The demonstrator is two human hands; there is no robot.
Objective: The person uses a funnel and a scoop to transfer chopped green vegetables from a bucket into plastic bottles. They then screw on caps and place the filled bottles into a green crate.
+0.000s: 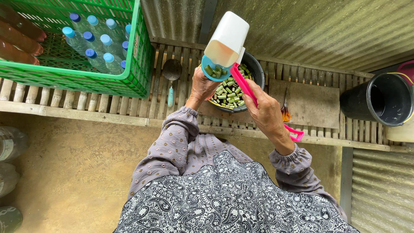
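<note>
While the patterned sleeves fill the bottom of the view, the right hand (266,113) sits just right of centre with its fingers wrapped shut around a pink utensil (246,87). The handle runs through the fist, its looped end poking out at 4 o'clock of the wrist, and the far end reaches toward 11 o'clock into the mouth of a white jug (226,44). What kind of tip the utensil has cannot be made out, since it is lost against the jug's opening.

At 10 o'clock of the right hand, the left hand (202,86) grips the jug from below, fingers closed on its blue rim; the fingertips are hidden behind the rim. The jug is tilted, mouth toward the camera, and chopped green pieces (214,69) show inside it.

Directly beyond both hands a dark bowl (258,68) rests on the slatted bench (129,108), partly covered by jug and hands, with more green pieces in it. Orange-handled scissors (285,113) peek out beside the right hand, mostly hidden. At 9 o'clock of the jug lies a ladle (171,73). Farther off, a green crate (86,80) of blue-capped bottles (97,41) is cut off at 11 o'clock, and a black bucket (379,99) stands at 3 o'clock.
</note>
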